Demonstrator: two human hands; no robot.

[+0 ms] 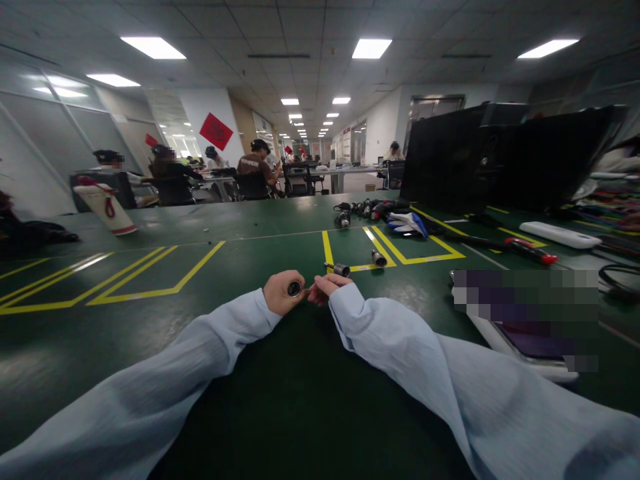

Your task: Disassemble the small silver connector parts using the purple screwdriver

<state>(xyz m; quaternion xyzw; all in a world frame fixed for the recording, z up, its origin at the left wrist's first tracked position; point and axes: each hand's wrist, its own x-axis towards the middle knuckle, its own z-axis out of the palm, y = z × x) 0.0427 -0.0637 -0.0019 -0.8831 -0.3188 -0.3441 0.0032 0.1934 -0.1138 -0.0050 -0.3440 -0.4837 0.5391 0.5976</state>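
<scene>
- The small, dark, cylindrical metal piece with a shiny round rim (294, 289) was in the left hand (281, 293), above the smooth green surface (270, 243), its round end turned toward the wearer.
- The left hand was curled about its side, grasping it; the right hand (327, 289) had its fingers drawn together just beside, though whether they pinched anything could not be told.
- By its metallic look, the piece was probably stiff, rather heavy for its small size and hardly fragile; its curved wall might have turned or slipped in a loose grip.
- The surest hold seemed to be around the barrel, thumb against fingers, with the round end left uncovered.
- Just beyond the right hand lay a grey metal cylinder with a thin shaft (341, 269), likely steadiest if taken by its thick body.
- Farther out, by the straight yellow tape outlines (327, 250), lay a short, silver-and-dark metal cylinder (379, 259), apt to roll.
- Beyond that, a blue-and-white fabric glove (407, 225) looked soft and light.
</scene>
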